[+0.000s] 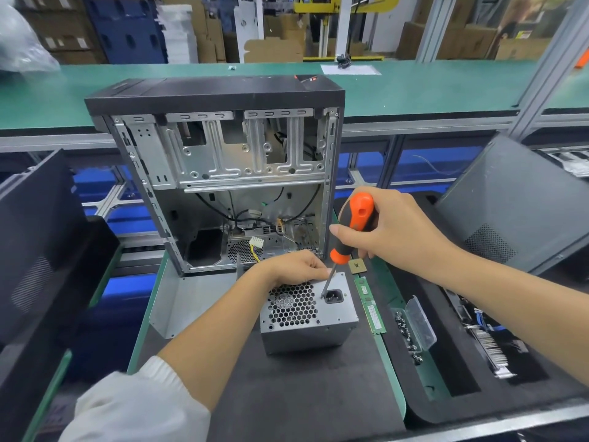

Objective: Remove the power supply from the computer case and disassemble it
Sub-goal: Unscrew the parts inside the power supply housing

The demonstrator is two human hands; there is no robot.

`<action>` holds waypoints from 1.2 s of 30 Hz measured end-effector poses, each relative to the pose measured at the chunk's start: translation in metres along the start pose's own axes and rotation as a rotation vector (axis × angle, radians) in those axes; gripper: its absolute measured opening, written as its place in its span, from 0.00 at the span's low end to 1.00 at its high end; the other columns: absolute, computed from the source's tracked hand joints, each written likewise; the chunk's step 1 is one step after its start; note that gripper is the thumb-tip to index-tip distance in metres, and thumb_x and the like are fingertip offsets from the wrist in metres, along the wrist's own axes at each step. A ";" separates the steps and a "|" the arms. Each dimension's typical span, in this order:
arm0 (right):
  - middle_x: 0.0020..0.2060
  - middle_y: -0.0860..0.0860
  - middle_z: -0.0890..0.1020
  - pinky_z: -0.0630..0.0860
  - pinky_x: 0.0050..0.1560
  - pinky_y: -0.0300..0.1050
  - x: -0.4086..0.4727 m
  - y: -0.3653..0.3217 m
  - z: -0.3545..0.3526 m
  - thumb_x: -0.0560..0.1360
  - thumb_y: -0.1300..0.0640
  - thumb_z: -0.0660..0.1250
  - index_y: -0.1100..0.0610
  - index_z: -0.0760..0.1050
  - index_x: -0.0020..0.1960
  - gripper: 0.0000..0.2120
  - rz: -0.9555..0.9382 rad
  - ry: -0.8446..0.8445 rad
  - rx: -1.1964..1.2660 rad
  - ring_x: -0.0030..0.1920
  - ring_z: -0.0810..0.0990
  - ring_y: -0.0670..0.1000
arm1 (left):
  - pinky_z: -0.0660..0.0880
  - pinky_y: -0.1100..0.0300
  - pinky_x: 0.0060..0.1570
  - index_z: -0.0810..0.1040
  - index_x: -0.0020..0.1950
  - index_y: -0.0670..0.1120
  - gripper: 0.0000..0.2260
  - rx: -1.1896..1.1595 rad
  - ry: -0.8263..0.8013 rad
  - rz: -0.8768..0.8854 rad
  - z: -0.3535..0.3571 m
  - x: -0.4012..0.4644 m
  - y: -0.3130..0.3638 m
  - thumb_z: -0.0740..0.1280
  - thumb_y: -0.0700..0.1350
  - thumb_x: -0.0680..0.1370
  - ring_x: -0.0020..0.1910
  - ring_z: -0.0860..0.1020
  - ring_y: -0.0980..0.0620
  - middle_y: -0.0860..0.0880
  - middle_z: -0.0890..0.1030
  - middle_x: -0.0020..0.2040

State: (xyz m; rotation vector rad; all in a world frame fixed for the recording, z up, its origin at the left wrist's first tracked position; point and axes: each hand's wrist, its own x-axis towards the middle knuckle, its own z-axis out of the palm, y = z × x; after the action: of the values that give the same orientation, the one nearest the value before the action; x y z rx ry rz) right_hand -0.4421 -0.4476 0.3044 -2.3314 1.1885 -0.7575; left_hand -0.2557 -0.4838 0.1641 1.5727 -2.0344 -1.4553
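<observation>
Two hands on the freed supply

The power supply is stood on the bench, just before the open computer case. Its far edge is gripped by the left hand; the screwdriver is clasped by the right hand, tip beside the socket.

No lettering can be read anywhere: the red-and-white mark on the black plastic front panel of the computer case and the yellow sign on a far-right cardboard box are too blurred.
</observation>
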 end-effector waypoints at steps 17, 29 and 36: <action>0.22 0.51 0.78 0.69 0.26 0.36 0.056 -0.073 -0.002 0.75 0.52 0.64 0.60 0.74 0.35 0.15 0.135 -0.768 -0.712 0.20 0.71 0.49 | 0.60 0.57 0.39 0.68 0.42 0.45 0.15 -0.032 0.029 0.001 0.003 0.004 -0.003 0.65 0.53 0.80 0.41 0.60 0.47 0.44 0.63 0.41; 0.45 0.43 0.77 0.75 0.45 0.47 0.049 -0.062 -0.021 0.73 0.55 0.68 0.42 0.76 0.57 0.15 -0.310 -0.936 -0.996 0.47 0.76 0.52 | 0.54 0.62 0.28 0.60 0.29 0.47 0.23 -0.005 0.010 0.022 0.003 0.002 -0.001 0.63 0.51 0.82 0.24 0.55 0.54 0.53 0.58 0.26; 0.46 0.49 0.67 0.51 0.26 0.42 0.031 -0.069 -0.008 0.72 0.65 0.61 0.50 0.75 0.55 0.16 -0.944 -0.787 -1.391 0.40 0.67 0.52 | 0.57 0.53 0.42 0.67 0.37 0.42 0.14 0.028 0.044 -0.016 0.004 0.000 0.006 0.64 0.45 0.80 0.38 0.58 0.44 0.42 0.63 0.37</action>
State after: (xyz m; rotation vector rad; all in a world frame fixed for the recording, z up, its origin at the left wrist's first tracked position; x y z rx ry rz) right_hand -0.3904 -0.4364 0.3594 -3.6520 0.0318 1.1996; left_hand -0.2623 -0.4817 0.1661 1.6213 -2.0304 -1.3905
